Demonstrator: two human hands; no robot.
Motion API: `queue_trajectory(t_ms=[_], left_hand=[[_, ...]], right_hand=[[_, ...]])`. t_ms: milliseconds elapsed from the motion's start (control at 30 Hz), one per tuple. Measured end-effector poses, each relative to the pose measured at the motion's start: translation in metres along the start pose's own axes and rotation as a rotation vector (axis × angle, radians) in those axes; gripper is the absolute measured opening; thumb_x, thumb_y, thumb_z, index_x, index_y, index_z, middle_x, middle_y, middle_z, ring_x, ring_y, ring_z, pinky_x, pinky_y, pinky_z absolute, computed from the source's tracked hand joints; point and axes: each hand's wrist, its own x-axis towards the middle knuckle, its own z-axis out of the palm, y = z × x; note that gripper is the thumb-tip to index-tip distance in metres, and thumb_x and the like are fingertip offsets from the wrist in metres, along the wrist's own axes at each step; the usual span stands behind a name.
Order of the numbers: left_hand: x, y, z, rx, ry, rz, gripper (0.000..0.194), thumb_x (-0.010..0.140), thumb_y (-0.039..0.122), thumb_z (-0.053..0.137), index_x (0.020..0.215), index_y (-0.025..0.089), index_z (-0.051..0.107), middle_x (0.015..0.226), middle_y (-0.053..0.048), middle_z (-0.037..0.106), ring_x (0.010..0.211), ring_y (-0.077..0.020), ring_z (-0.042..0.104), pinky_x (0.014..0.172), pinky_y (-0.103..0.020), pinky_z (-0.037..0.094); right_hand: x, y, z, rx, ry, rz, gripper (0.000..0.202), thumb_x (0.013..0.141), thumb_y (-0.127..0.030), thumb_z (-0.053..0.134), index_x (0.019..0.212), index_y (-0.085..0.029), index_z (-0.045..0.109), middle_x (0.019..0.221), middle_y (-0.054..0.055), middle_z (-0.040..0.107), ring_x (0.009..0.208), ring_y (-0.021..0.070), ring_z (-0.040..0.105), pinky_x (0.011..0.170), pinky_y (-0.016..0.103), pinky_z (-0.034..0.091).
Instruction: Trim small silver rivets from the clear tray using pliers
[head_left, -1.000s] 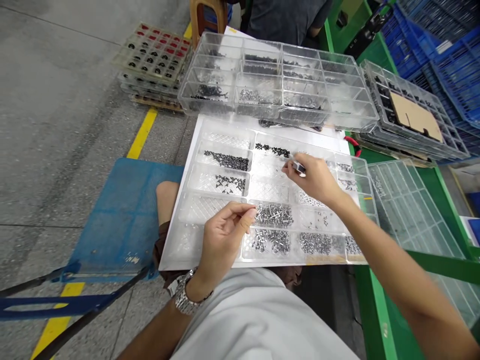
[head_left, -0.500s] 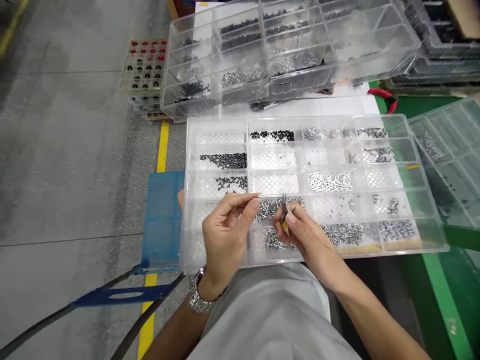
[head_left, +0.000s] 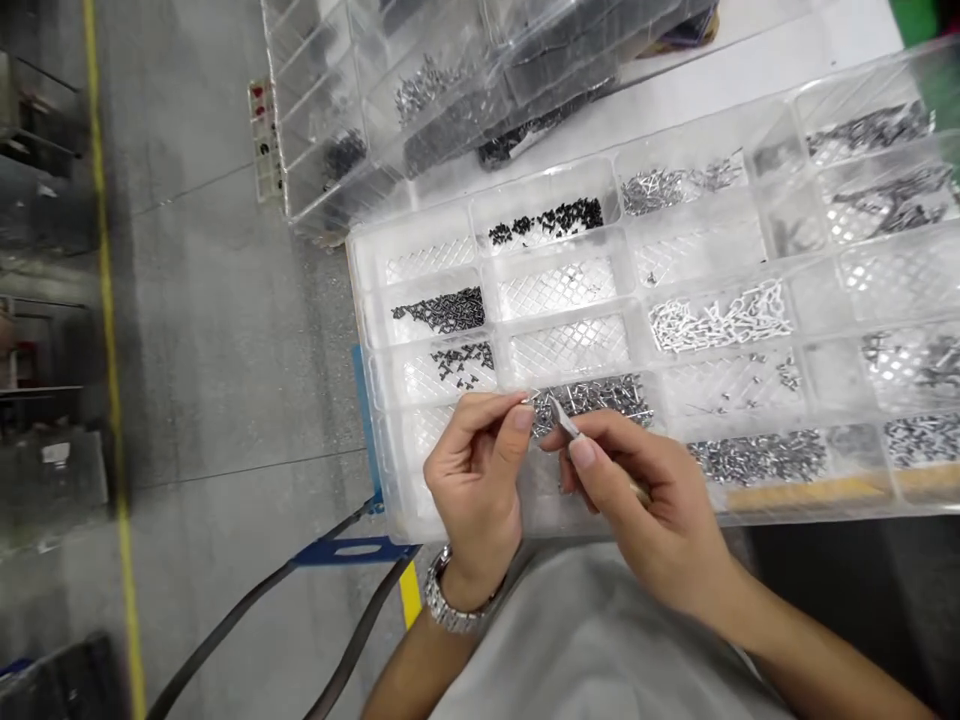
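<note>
My left hand [head_left: 480, 475], with a metal-band watch [head_left: 454, 600] at its wrist, pinches a tiny pale piece [head_left: 532, 396] between thumb and forefinger. The piece is too small to name. Close by on the right, my right hand [head_left: 634, 490] is closed around metal tweezers [head_left: 566, 422], whose pointed tip faces the left fingertips with a small gap. Both hands are above a clear compartment tray [head_left: 371, 350]. Just behind the fingertips lies a compartment of silvery screws [head_left: 600, 400].
Other compartments hold black screws [head_left: 446, 312], white small parts [head_left: 720, 318] and more metal screws [head_left: 765, 455]. A second clear divided box [head_left: 420, 150] stands behind the tray. A blue frame with dark handles [head_left: 352, 550] is at the left on the grey floor [head_left: 225, 330].
My view has turned and come closer, so the tray appears larger and tilted. The tweezers have swung toward the left fingertips. The left hand keeps its pinch.
</note>
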Motion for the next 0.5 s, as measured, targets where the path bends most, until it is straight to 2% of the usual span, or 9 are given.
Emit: queue_trajectory(t_ms=[33, 100, 200, 333, 500], left_hand=[[0.000, 0.000, -0.001, 0.015, 0.001, -0.007, 0.009, 0.100, 0.037, 0.087, 0.104, 0.029, 0.087, 0.096, -0.002, 0.074, 0.092, -0.0174, 0.069, 0.084, -0.031, 0.057], [0.000, 0.000, -0.001, 0.031, -0.004, -0.022, 0.011, 0.100, 0.039, 0.087, 0.103, 0.028, 0.087, 0.096, -0.002, 0.075, 0.092, -0.0174, 0.069, 0.085, -0.031, 0.057], [0.000, 0.000, -0.001, 0.012, -0.022, -0.024, 0.007, 0.100, 0.036, 0.087, 0.102, 0.029, 0.088, 0.094, -0.001, 0.075, 0.090, -0.0160, 0.068, 0.083, -0.030, 0.056], [-0.001, -0.001, 0.000, 0.020, -0.034, -0.001, 0.009, 0.100, 0.037, 0.087, 0.099, 0.027, 0.087, 0.091, -0.001, 0.075, 0.087, -0.0167, 0.068, 0.082, -0.032, 0.057], [-0.001, -0.002, -0.001, -0.031, -0.096, 0.023, 0.004, 0.101, 0.029, 0.086, 0.104, 0.029, 0.089, 0.095, -0.001, 0.078, 0.091, -0.0162, 0.071, 0.085, -0.032, 0.057]], right_hand=[[0.001, 0.000, 0.001, 0.011, 0.027, -0.002, 0.011, 0.109, -0.037, 0.075, 0.118, -0.031, 0.078, 0.082, -0.001, 0.070, 0.066, 0.0159, 0.061, 0.059, 0.029, 0.049], [0.003, -0.002, 0.003, 0.038, 0.122, -0.027, 0.016, 0.103, -0.030, 0.083, 0.117, -0.032, 0.074, 0.092, -0.001, 0.074, 0.073, 0.0170, 0.067, 0.064, 0.029, 0.057], [0.010, -0.005, 0.007, 0.019, 0.257, -0.112, 0.022, 0.101, -0.022, 0.084, 0.113, -0.032, 0.069, 0.116, 0.003, 0.081, 0.096, 0.0217, 0.077, 0.085, 0.037, 0.066], [0.019, -0.009, 0.010, -0.001, 0.262, -0.166, 0.021, 0.101, -0.020, 0.083, 0.110, -0.031, 0.067, 0.122, 0.004, 0.084, 0.099, 0.0228, 0.080, 0.087, 0.040, 0.068], [0.024, -0.006, 0.009, 0.066, 0.244, -0.220, 0.017, 0.102, -0.017, 0.082, 0.107, -0.029, 0.070, 0.113, 0.002, 0.085, 0.108, 0.0226, 0.082, 0.094, 0.039, 0.068]])
